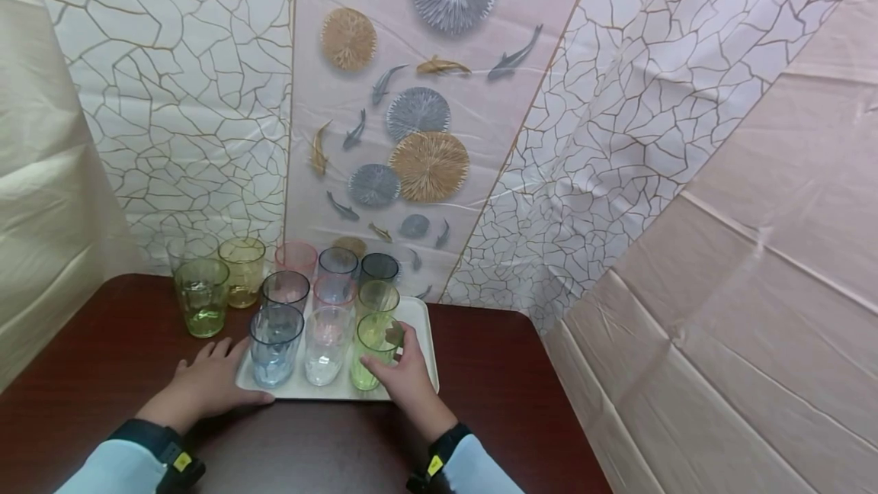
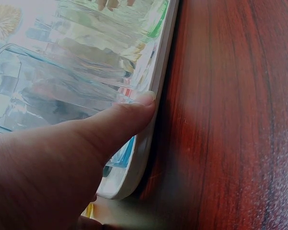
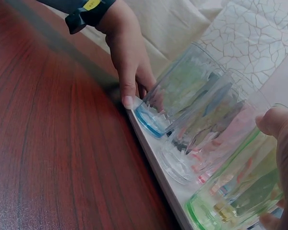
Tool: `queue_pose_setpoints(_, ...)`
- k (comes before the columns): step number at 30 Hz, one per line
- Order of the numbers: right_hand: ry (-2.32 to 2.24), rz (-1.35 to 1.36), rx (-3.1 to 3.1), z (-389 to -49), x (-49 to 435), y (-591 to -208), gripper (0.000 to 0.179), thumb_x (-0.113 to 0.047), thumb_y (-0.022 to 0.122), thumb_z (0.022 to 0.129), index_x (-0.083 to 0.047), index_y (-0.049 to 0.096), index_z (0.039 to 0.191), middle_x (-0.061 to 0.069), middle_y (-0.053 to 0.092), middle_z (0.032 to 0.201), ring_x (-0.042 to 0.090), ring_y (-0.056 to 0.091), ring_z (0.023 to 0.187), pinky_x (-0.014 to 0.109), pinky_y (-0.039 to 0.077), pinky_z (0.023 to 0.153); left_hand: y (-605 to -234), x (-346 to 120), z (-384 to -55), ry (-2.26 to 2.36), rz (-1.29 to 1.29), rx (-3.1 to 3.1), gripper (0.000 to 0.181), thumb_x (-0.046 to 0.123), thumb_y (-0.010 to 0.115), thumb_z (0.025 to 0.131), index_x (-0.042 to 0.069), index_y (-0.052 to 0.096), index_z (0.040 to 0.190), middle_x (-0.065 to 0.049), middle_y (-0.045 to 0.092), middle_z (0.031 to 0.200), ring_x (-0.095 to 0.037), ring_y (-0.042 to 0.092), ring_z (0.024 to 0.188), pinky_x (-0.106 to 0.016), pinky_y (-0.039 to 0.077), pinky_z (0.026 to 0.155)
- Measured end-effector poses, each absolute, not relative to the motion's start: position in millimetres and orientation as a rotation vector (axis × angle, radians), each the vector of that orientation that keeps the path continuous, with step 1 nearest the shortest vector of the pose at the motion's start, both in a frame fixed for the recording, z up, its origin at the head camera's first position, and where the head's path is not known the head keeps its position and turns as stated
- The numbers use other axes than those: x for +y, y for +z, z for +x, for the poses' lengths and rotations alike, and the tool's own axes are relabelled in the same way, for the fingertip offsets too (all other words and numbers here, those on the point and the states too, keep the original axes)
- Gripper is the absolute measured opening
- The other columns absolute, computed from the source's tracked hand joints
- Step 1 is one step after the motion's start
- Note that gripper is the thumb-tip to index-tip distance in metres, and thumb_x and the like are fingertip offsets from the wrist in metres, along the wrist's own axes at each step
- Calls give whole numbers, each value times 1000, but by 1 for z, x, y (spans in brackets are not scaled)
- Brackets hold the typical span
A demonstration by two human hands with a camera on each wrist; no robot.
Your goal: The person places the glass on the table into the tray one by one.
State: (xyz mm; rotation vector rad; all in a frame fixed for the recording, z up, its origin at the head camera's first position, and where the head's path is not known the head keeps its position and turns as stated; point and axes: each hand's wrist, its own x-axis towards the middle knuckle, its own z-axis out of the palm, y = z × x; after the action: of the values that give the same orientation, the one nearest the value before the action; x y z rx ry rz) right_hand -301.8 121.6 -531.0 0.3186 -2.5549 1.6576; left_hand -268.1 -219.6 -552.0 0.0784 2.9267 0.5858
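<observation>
A white tray carries several see-through tumblers standing upright in rows. At its front left corner is my left hand, fingers spread along the side and thumb resting on the front rim. My right hand holds the light green glass at the tray's front right, thumb on the near side and fingers around the far side. In the right wrist view, the green glass stands with its base at the tray. Beside it are a clear glass and a blue glass in the front row.
Left of the tray, a green tumbler, an amber one and a clear one stand on the dark red-brown table. Grey, pink and dark glasses fill the rows behind. A patterned curtain hangs behind the table's back edge.
</observation>
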Motion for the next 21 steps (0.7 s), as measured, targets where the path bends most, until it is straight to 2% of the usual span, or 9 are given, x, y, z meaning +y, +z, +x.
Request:
queue_pose_setpoints(8,1669,295,-2567,-300,123,-532,91,-46,87,81,-17,39,153,7,54,144,20,47,135,51,44,110,-553,-221,-268,598,89,2934,140,91,69,63,-7,36,157,-48,30,150,-70,22,133,-89,19,98)
queue_pose_setpoints(13,1641,294,-2578,-294,132,-536,94,-44,88,80,-15,38,155,8,52,146,24,47,135,50,46,109,-554,-231,-270,710,162,2941,137,84,77,63,-11,38,154,-46,38,147,-67,32,131,-84,30,98)
queue_pose_setpoints(17,1629,294,-2573,-288,143,-538,94,-35,89,81,-7,37,154,14,53,145,28,50,134,52,46,109,-546,-252,-272,859,106,2929,117,73,77,76,-15,46,146,-43,50,138,-60,47,123,-72,45,93)
queue_pose_setpoints(19,1620,291,-2572,-285,148,-540,93,-33,89,82,-4,37,154,18,53,143,29,51,133,52,47,108,-542,-264,-273,931,-49,2958,105,72,72,82,-12,52,141,-39,58,130,-54,57,114,-65,52,84)
queue_pose_setpoints(21,1605,299,-2564,-283,153,-540,93,-31,89,82,-2,38,153,21,53,143,31,52,132,53,48,107,-539,-275,-274,1034,-273,2997,99,74,66,87,-11,53,137,-36,61,125,-50,60,105,-59,53,76)
